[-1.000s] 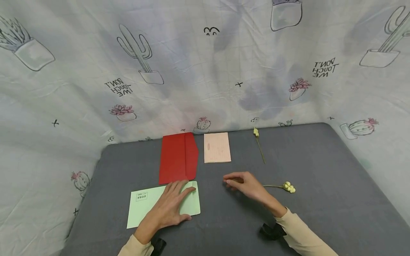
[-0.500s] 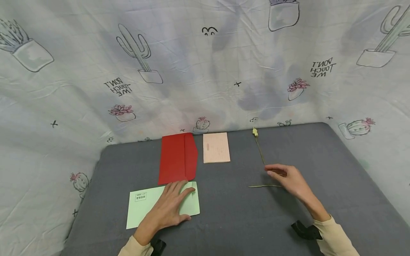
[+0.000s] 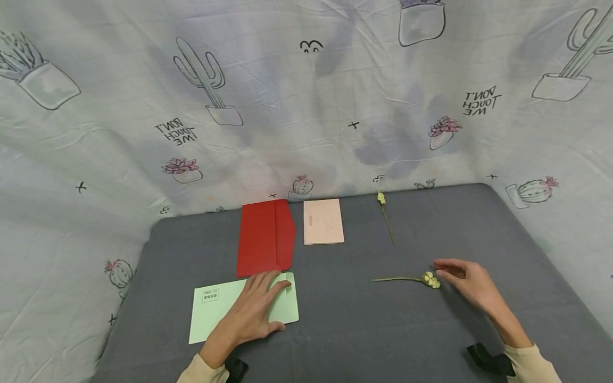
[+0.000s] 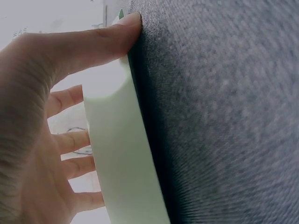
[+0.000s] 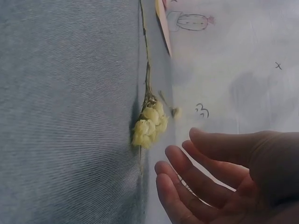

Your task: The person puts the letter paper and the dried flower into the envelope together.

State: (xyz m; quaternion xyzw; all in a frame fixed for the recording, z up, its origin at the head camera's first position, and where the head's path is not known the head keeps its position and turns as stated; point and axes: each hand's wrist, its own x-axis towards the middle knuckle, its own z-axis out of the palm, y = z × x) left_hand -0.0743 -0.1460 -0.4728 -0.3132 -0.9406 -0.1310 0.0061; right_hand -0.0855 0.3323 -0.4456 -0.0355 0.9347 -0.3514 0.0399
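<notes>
My left hand [image 3: 254, 308] rests spread over the light green envelope [image 3: 208, 314], fingertips near its far edge and thumb by its near edge. In the left wrist view the green envelope [image 4: 124, 149] shows as a pale strip between the thumb and the spread fingers. My right hand [image 3: 469, 282] hovers just right of a dried yellow flower [image 3: 431, 280], which lies sideways with its stem pointing left. In the right wrist view the relaxed fingers [image 5: 175, 158] hold nothing, and the yellow flower head [image 5: 150, 125] lies beyond their tips.
Behind the green envelope lies a red envelope [image 3: 258, 239], with a pale pink card [image 3: 324, 222] to its right. A second yellow flower [image 3: 383, 205] lies at the back of the grey table [image 3: 354, 340]. A cactus-print cloth [image 3: 268, 106] hangs behind.
My right hand has moved right along the flower, past its head, and the stem and blossom now show uncovered. The left hand has stayed on the green envelope.
</notes>
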